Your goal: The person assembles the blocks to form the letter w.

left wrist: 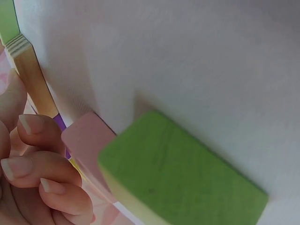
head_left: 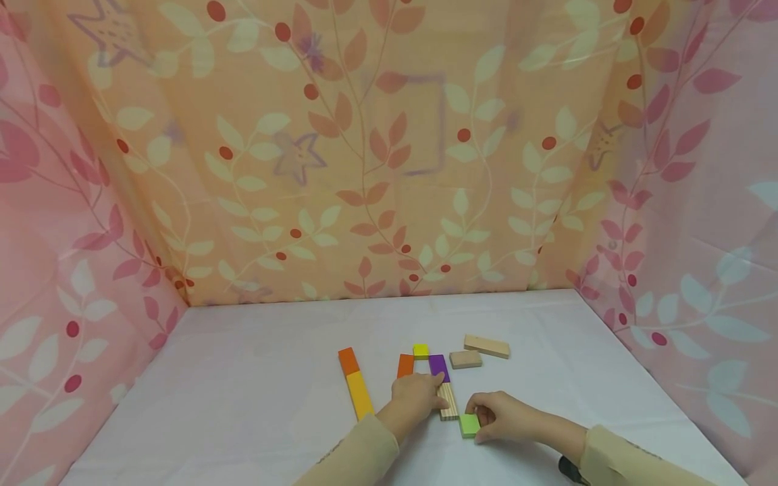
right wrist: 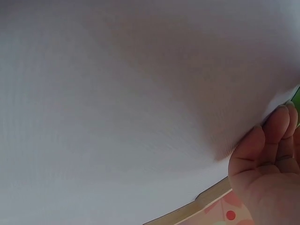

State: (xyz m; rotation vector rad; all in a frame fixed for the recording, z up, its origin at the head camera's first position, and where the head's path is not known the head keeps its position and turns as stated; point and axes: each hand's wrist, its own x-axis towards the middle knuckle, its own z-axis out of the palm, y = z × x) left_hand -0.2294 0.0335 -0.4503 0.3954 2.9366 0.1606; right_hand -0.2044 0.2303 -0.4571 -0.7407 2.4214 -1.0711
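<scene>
In the head view my right hand (head_left: 501,415) pinches a light green block (head_left: 469,425) between thumb and fingers, at the near end of a striped wooden block (head_left: 448,402). My left hand (head_left: 416,398) rests against the left side of that striped block and a purple block (head_left: 438,366) beyond it. The left wrist view has the thumb touching the striped block (left wrist: 35,82), the other fingers loosely bent. Beside them are a pink block (left wrist: 91,140) and a green block (left wrist: 183,168). Fingers of the right hand (right wrist: 267,173) partly show in the right wrist view.
Beyond the left hand lie an orange block (head_left: 405,365) and a yellow block (head_left: 421,351). Two plain wooden blocks, one short (head_left: 465,359) and one long (head_left: 487,346), lie right of them. Further left, an orange block (head_left: 349,360) meets a yellow-orange block (head_left: 360,395) on the white tabletop (head_left: 261,378).
</scene>
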